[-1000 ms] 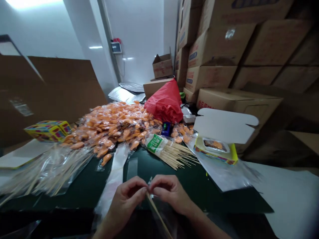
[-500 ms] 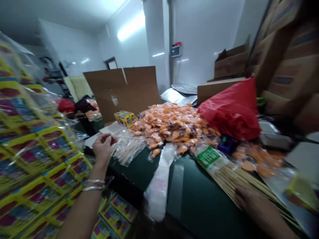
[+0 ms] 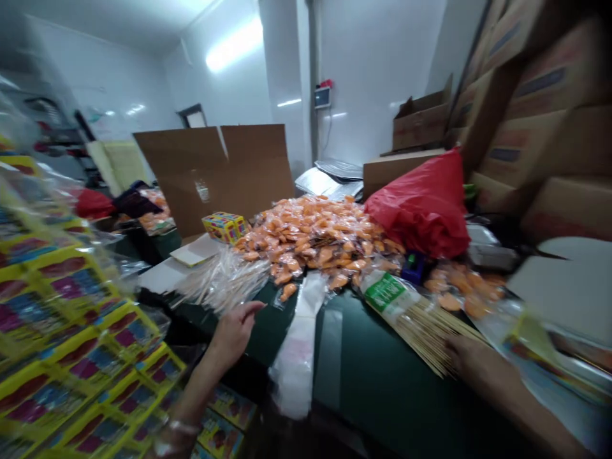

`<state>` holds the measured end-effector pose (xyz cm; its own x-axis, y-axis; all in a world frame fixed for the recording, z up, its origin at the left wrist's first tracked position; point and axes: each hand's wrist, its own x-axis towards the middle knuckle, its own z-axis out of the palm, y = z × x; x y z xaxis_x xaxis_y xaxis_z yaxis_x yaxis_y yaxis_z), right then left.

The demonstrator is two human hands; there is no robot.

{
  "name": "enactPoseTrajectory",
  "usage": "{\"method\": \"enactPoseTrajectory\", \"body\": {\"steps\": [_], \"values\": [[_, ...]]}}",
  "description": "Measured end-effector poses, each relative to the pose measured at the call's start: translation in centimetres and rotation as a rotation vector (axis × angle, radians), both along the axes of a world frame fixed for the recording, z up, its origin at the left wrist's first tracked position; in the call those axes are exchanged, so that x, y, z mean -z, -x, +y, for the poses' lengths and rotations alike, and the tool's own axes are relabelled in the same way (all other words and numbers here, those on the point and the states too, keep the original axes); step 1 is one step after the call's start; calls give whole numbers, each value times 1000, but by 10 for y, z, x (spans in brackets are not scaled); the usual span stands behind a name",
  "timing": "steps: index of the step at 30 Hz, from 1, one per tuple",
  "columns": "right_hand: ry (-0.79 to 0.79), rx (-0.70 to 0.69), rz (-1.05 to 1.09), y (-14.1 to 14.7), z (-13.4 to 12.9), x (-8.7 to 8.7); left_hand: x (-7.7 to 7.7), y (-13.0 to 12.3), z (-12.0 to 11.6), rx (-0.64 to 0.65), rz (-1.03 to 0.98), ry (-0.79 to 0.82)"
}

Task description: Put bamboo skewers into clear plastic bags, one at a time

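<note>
My left hand (image 3: 235, 331) hangs over the front edge of the dark green table (image 3: 373, 376), its thumb and forefinger close together; whether anything is between them is too small to tell. Just beyond it lies a clear bag of pale sticks (image 3: 224, 277). At the right, my right hand (image 3: 459, 357) rests at the loose ends of a bundle of wooden sticks (image 3: 425, 328), its fingers partly hidden and blurred. The bundle sits in a clear wrapper with a green label (image 3: 385, 292). A stack of clear plastic sleeves (image 3: 301, 344) lies between my hands.
A heap of wrapped orange pieces (image 3: 315, 233) covers the table's back. Behind stand a cardboard sheet (image 3: 248, 172) and a red bag (image 3: 423, 204). Yellow printed boxes (image 3: 71, 344) are stacked at the left, cartons (image 3: 526, 146) at the right.
My left hand has moved right and toward me, away from the pale sticks. My right hand stays by the wooden sticks, whose ends now look more gathered. The view has shifted slightly.
</note>
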<state>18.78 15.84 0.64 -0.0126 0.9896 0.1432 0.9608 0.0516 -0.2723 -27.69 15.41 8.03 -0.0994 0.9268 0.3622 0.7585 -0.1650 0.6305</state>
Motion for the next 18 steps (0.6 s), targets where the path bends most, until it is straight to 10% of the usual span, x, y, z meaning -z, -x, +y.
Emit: {"method": "enactPoseTrajectory", "body": {"steps": [3, 10, 18], "values": [[124, 82, -4, -8, -21, -19, 9, -72, -29, 289, 16, -78], [150, 238, 144, -62, -114, -49, 40, -211, -65, 716, -317, 292], [64, -21, 958, 3, -142, -36, 26, -276, -41, 831, -877, 641]]}}
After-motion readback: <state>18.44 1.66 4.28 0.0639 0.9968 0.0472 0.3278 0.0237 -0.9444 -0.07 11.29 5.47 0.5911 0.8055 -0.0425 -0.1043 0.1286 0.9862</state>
